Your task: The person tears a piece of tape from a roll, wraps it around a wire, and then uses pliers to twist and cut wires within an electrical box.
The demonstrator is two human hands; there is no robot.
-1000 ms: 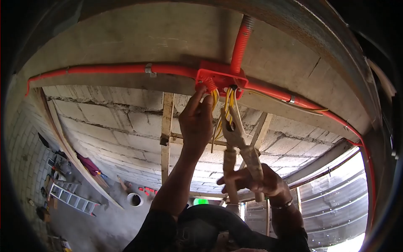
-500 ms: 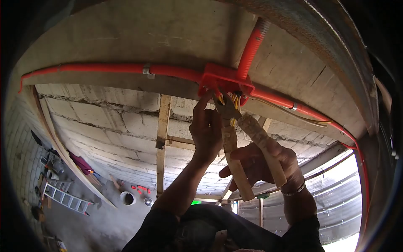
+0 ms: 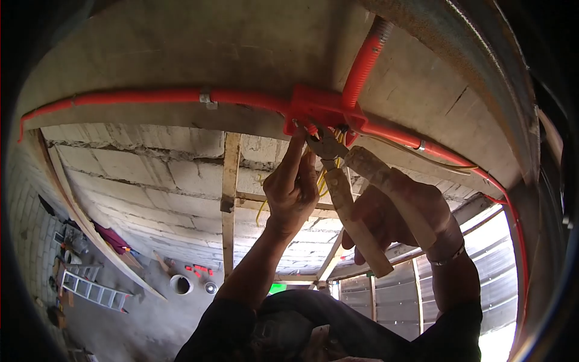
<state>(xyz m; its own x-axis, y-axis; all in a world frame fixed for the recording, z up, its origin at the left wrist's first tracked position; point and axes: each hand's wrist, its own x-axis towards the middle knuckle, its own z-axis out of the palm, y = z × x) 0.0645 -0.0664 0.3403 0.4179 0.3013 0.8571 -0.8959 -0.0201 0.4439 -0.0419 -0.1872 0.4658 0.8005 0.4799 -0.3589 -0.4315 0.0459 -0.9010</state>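
A red junction box (image 3: 319, 104) is fixed overhead on the concrete, its open side facing down. Yellow wires (image 3: 341, 137) and other thin wires hang out of it. My right hand (image 3: 398, 208) grips a pair of pliers (image 3: 356, 208) by its long, pale, wrapped handles, which stand apart. The pliers' jaws are up at the wire ends just under the box. My left hand (image 3: 291, 190) is raised beside the jaws, index finger stretched up to the box's lower edge and the other fingers curled. It pinches the wires there, though the exact contact is partly hidden.
Red conduit (image 3: 163, 95) runs left, right and upward from the box, held by metal clips. Below are a wooden post (image 3: 230, 181), a block wall, a ladder (image 3: 96, 289) and a bucket (image 3: 181, 284) on the floor. A rusty steel beam (image 3: 482, 66) curves overhead at right.
The pliers' handles and my right hand have swung right and slightly up, with the jaws staying near the wires. My left wrist has shifted slightly, and yellow wire now shows behind it.
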